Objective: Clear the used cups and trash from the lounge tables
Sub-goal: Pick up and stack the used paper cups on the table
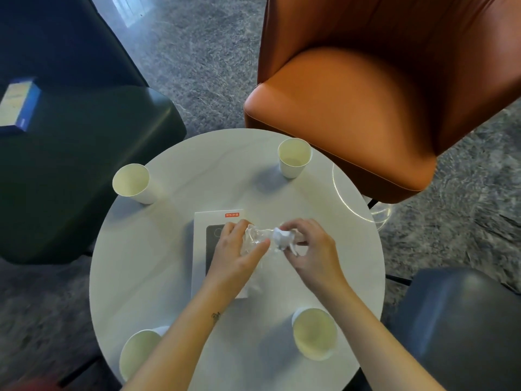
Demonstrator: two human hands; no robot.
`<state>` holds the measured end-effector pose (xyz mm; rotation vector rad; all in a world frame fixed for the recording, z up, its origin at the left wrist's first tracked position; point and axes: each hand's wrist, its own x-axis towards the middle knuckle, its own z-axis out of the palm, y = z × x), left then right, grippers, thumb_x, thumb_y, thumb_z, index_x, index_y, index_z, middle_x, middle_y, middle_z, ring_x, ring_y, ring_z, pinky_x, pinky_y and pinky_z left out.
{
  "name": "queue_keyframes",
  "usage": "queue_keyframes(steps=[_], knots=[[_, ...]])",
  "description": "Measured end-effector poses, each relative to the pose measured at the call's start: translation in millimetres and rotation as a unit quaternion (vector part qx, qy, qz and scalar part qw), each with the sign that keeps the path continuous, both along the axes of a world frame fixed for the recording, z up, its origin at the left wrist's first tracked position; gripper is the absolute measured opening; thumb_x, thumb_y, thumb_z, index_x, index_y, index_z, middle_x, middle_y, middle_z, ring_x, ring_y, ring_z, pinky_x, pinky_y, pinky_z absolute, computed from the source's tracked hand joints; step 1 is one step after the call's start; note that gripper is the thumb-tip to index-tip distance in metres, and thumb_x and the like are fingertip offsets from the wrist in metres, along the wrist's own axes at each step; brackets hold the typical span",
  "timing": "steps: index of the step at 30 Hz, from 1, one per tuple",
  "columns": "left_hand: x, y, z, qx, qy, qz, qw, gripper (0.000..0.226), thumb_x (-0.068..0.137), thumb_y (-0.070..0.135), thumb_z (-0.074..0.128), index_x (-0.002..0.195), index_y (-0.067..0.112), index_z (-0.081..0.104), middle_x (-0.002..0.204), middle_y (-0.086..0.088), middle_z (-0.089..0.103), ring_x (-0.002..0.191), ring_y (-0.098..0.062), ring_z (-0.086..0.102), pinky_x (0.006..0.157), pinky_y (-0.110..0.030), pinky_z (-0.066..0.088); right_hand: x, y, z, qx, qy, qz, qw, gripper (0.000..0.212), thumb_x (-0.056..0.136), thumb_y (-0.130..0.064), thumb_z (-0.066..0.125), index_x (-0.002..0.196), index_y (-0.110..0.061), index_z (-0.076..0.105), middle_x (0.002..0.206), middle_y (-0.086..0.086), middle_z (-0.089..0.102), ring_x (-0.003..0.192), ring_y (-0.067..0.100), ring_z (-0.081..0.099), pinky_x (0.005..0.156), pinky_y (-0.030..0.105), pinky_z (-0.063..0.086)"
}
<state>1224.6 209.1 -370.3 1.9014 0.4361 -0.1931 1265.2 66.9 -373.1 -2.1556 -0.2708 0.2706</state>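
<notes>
Trash, loose: clear plastic wrap [255, 237] and white paper wad [282, 239], both being held low over the middle of the round table [158, 263], the wrap over the near edge of the white box [201, 249]. The left hand [239, 252] is curling fingers and thumb round the wrap. The right hand [311, 249] is pinching the wad against the wrap's other end. Judgement: the hands are probably pressing the scraps into one bundle, so that one hand can carry it while the other is freed for cups.

Cups, paper, four: far left cup [132, 182], far right cup [294, 158], near left cup [139, 351], near right cup [314, 334]. All are standing upright near the table's edge, well apart from one another and from the hands. Each is sitting roughly in front of a seat, suggesting used places. Contents are too faint to tell.

White box: lying flat at the centre, partly under the left hand and forearm, showing a red label and a dark device picture. Whether it is counting as trash cannot be told.

Seating: orange chair [352, 108], dark chair [84, 165] bearing a blue box [18, 104], grey chair [465, 320], all ringing the table.

Progress, judged: clearing is looking early, with all four cups waiting.
</notes>
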Motion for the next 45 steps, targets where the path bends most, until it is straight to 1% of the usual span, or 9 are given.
queue_keyframes(steps=[3, 6, 15, 19, 27, 33, 38, 42, 45], knots=[[-0.6, 3.5, 4.3, -0.047, 0.002, 0.036, 0.998, 0.02, 0.079, 0.046, 0.05, 0.09, 0.03, 0.053, 0.098, 0.005, 0.048, 0.093, -0.008, 0.051, 0.085, -0.039, 0.048, -12.4, 24.0, 9.4, 0.076, 0.05, 0.02, 0.996, 0.033, 0.076, -0.008, 0.072, 0.098, -0.024, 0.054, 0.087, -0.016, 0.056, 0.078, -0.004, 0.056, 0.067, 0.007, 0.045], [-3.2, 12.3, 5.0, -0.052, 0.021, 0.074, 0.996, 0.029, 0.087, 0.035, 0.058, 0.113, 0.023, 0.052, 0.111, 0.0, 0.047, 0.108, -0.016, 0.052, 0.092, -0.033, 0.045, -24.1, 35.4, 11.5, 0.119, 0.106, 0.049, 0.986, 0.043, 0.079, -0.007, 0.069, 0.103, -0.031, 0.042, 0.091, -0.02, 0.054, 0.078, -0.01, 0.058, 0.069, 0.004, 0.044], [-19.0, 45.4, 19.6, -0.1, -0.018, 0.128, 0.986, 0.018, 0.08, 0.005, 0.064, 0.086, 0.022, 0.06, 0.094, -0.006, 0.065, 0.08, -0.016, 0.064, 0.061, -0.022, 0.051, -35.4, 57.6, 18.4, 0.062, 0.112, 0.091, 0.988, 0.091, 0.06, -0.04, 0.079, 0.127, -0.051, 0.019, 0.134, -0.016, 0.029, 0.125, 0.0, 0.026, 0.106, 0.024, 0.026], [-26.9, 60.5, 29.5, -0.194, -0.045, 0.101, 0.975, 0.013, 0.067, 0.005, 0.057, 0.078, 0.012, 0.06, 0.075, -0.006, 0.064, 0.07, -0.015, 0.062, 0.061, -0.024, 0.051, -27.4, 76.4, 17.5, 0.173, 0.26, 0.185, 0.932, 0.122, 0.058, -0.008, 0.085, 0.138, -0.045, 0.0, 0.139, -0.014, 0.032, 0.119, -0.012, 0.041, 0.092, 0.014, 0.043], [-31.6, 92.6, 33.2, -0.066, -0.073, 0.136, 0.986, 0.028, 0.083, 0.001, 0.061, 0.088, 0.028, 0.056, 0.1, -0.007, 0.059, 0.093, -0.021, 0.061, 0.084, -0.043, 0.052, -51.5, 117.7, 9.4, 0.29, 0.326, 0.123, 0.892, 0.084, 0.065, -0.012, 0.078, 0.132, -0.037, 0.033, 0.123, -0.007, 0.056, 0.107, 0.005, 0.059, 0.083, 0.024, 0.05], [-33.0, 116.2, 28.3, -0.096, -0.008, 0.086, 0.992, 0.027, 0.089, 0.018, 0.057, 0.1, 0.039, 0.046, 0.115, -0.003, 0.053, 0.104, -0.018, 0.057, 0.087, -0.041, 0.052, -53.2, 144.4, 15.0, 0.208, 0.189, 0.091, 0.955, 0.091, 0.065, -0.002, 0.079, 0.134, -0.039, 0.034, 0.124, -0.01, 0.054, 0.089, 0.0, 0.058, 0.083, 0.02, 0.051], [-28.8, 130.7, 20.4, -0.113, 0.036, 0.008, 0.993, 0.038, 0.095, 0.018, 0.045, 0.124, 0.038, 0.032, 0.12, 0.012, 0.048, 0.106, 0.002, 0.051, 0.085, -0.013, 0.043, -52.5, 170.9, 7.9, 0.115, -0.077, 0.074, 0.988, 0.057, 0.07, 0.0, 0.075, 0.122, -0.006, 0.054, 0.116, -0.004, 0.053, 0.11, -0.009, 0.043, 0.091, 0.002, 0.037], [-26.9, 145.4, 15.1, -0.068, 0.075, -0.001, 0.995, 0.049, 0.093, 0.018, 0.048, 0.14, 0.017, 0.031, 0.141, -0.003, 0.04, 0.127, -0.017, 0.042, 0.105, -0.033, 0.037, -47.7, 184.7, -1.0, 0.115, -0.11, 0.075, 0.984, 0.042, 0.071, 0.006, 0.071, 0.11, -0.005, 0.063, 0.104, -0.002, 0.057, 0.099, -0.01, 0.049, 0.082, 0.001, 0.039], [-25.6, 156.5, 13.9, -0.108, 0.072, -0.005, 0.992, 0.065, 0.088, 0.011, 0.056, 0.14, 0.026, 0.02, 0.128, 0.006, 0.045, 0.104, 0.009, 0.052, 0.088, -0.013, 0.045, -39.2, 191.6, -9.6, 0.105, -0.089, 0.073, 0.988, 0.016, 0.078, -0.004, 0.067, 0.093, -0.009, 0.067, 0.094, -0.001, 0.062, 0.086, -0.002, 0.054, 0.072, 0.004, 0.041]])
